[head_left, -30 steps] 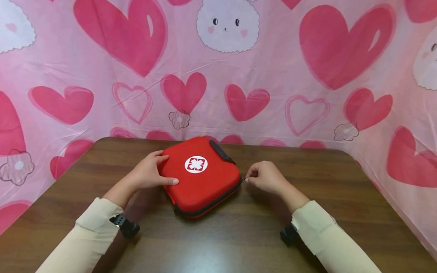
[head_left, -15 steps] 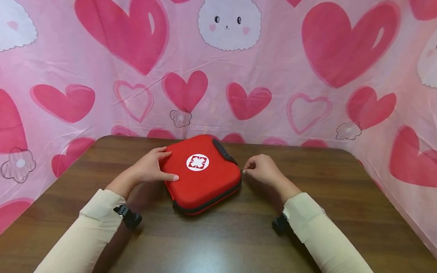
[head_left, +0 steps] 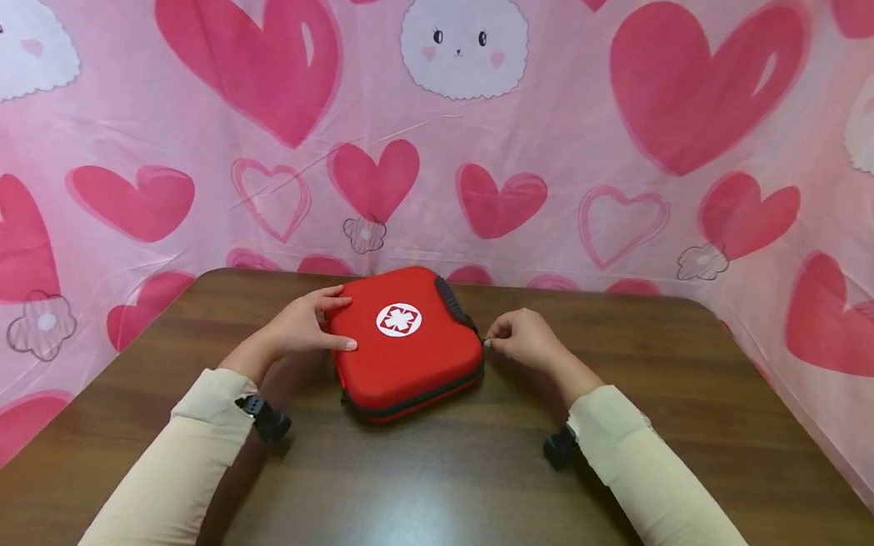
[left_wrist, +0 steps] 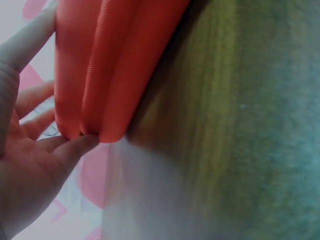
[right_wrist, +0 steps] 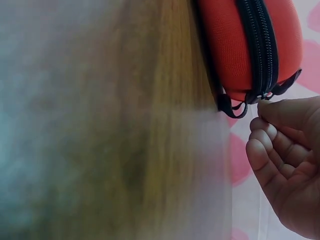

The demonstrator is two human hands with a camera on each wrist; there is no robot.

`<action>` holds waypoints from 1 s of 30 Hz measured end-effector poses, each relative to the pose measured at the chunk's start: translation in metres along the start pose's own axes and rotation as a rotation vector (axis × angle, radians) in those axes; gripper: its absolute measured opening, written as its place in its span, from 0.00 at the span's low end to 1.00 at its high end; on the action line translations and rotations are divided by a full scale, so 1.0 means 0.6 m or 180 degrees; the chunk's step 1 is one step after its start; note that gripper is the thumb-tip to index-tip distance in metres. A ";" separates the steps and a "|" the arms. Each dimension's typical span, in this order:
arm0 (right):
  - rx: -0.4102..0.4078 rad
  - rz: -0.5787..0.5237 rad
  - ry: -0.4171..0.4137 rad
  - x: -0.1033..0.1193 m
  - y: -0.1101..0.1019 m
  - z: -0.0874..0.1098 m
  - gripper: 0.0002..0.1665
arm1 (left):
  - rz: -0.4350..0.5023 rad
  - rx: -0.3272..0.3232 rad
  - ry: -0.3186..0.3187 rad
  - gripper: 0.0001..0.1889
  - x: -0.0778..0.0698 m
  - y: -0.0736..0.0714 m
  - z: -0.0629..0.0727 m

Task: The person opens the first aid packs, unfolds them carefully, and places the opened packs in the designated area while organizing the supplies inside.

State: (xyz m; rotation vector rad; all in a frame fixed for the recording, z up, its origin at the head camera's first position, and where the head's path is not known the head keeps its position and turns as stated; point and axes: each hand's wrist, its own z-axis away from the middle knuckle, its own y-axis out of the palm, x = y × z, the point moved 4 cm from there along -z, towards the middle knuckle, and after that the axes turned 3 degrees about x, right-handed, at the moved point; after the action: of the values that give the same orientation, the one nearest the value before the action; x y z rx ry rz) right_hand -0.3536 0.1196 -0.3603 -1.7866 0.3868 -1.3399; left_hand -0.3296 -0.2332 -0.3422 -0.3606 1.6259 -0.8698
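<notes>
A red first-aid case (head_left: 401,363) with a white round emblem (head_left: 399,320) lies flat on the table, its lid closed. My left hand (head_left: 294,329) grips its left corner, the thumb on top and the other fingers along the side; the left wrist view shows the red fabric side between them. At the right corner my right hand (head_left: 526,341) pinches a zipper pull, mostly hidden by the fingertips. In the right wrist view the black zipper (right_wrist: 259,45) runs down to those fingertips, its teeth meshed along the visible stretch. A small black loop (right_wrist: 237,110) sits beside them.
A dark ribbed handle (head_left: 454,302) is fixed to the case's back right side. The brown wooden table (head_left: 627,360) extends around the case. Pink cloth (head_left: 566,131) with hearts and rabbits hangs behind the table and along both sides.
The right hand has moved slightly toward the back, still pinching at the case's right corner. The case has turned a little under the left hand, which keeps its grip. The head view has shifted slightly.
</notes>
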 end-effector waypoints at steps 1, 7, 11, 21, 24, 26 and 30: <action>0.0032 -0.0025 -0.0002 0.000 0.000 0.002 0.02 | 0.0046 -0.0039 0.0015 0.43 0.002 0.000 0.001; 0.0091 -0.0053 -0.0113 0.004 0.002 0.018 0.02 | 0.0008 -0.0404 0.0120 0.34 0.001 -0.003 0.010; 0.0180 -0.0043 -0.0204 0.012 0.009 0.029 0.02 | -0.0142 -0.0607 0.0040 0.26 0.002 -0.007 0.018; 0.0331 0.0065 -0.0623 0.051 0.027 0.051 0.05 | -0.0095 -0.0535 -0.0064 0.22 -0.005 -0.002 0.037; 0.0396 0.0062 -0.0697 0.064 0.036 0.058 0.06 | -0.0257 -0.0603 -0.0049 0.22 -0.011 0.001 0.043; 0.0409 0.0057 -0.0740 0.073 0.042 0.062 0.07 | -0.0394 -0.0635 -0.0005 0.22 -0.017 0.004 0.047; 0.0409 0.0071 -0.0788 0.088 0.051 0.068 0.08 | -0.0661 -0.0514 0.0064 0.25 -0.031 0.012 0.051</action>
State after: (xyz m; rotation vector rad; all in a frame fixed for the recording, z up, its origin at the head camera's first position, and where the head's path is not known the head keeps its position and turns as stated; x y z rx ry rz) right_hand -0.2900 0.0837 -0.3529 -1.8076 0.1808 -1.0864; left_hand -0.2945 -0.2266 -0.3347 -0.6447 1.7029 -0.9010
